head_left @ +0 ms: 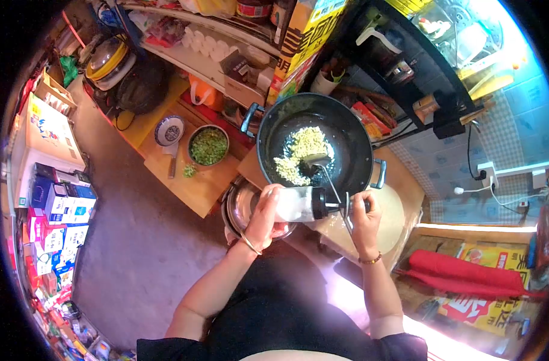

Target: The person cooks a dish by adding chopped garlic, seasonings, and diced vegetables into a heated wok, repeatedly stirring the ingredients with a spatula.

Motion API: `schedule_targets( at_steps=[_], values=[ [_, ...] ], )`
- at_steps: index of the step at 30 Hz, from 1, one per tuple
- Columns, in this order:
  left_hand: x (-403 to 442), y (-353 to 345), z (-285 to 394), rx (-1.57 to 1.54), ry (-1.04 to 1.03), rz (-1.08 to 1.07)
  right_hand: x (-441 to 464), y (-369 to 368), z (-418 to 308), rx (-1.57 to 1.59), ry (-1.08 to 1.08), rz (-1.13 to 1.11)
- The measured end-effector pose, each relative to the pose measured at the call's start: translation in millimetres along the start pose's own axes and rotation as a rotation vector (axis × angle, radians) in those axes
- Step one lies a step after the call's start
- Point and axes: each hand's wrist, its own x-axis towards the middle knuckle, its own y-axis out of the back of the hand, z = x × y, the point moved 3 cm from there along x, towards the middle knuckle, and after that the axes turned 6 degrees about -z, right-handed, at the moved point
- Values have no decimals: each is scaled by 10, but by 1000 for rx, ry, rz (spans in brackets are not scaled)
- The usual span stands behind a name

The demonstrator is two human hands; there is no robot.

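My left hand (263, 219) is wrapped round a clear jar (293, 204) of white contents, held sideways with its black top (317, 204) to the right. My right hand (366, 218) is closed round the handle end of a metal spatula (316, 160); a dark knob or rod in line with the jar top also reaches its fingers. The spatula's head rests among pale yellow chopped bits (307, 142) in the black wok (355, 129). Both hands are just below the wok's near rim. How the rod joins the jar is unclear.
A metal bowl (241, 201) sits below the wok's left side. Farther left, a wooden board (187, 195) bears a bowl of chopped greens (208, 145), a knife (172, 162) and a patterned bowl (169, 130). A pale round board (391, 219) lies at right.
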Motion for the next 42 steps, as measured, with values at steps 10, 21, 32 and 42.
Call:
schedule_targets(
  at_steps=[10,21,32,42],
  values=[
    [-28,672,-39,-175,-62,128,568,57,253,171,-20,118],
    [-136,816,64,-197,-131,137,1153,74,528,168,15,128],
    [13,539,77,-190,-105,127,963,275,348,80,-63,181],
    [312,-172,-31,-196,101,-68,415,-169,-445,-394,277,-355]
  ],
)
